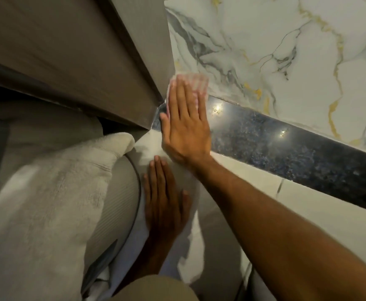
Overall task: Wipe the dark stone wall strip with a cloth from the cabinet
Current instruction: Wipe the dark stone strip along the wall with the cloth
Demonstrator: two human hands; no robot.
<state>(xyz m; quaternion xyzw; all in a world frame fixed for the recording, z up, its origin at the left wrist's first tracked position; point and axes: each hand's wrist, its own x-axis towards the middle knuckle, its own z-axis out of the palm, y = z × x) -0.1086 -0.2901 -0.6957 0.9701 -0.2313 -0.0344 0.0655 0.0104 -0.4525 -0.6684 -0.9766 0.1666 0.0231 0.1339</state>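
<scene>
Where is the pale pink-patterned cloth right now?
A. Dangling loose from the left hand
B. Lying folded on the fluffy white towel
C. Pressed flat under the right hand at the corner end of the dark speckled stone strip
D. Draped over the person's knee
C: the pale pink-patterned cloth shows past the fingertips of the right hand, spread flat on the dark speckled stone strip beside the wooden cabinet.

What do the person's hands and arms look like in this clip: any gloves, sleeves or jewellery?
Both hands are bare: no gloves, rings or watch on the right hand or left hand. The right forearm is uncovered throughout its visible length, with no sleeve; the left wrist is mostly hidden.
</scene>
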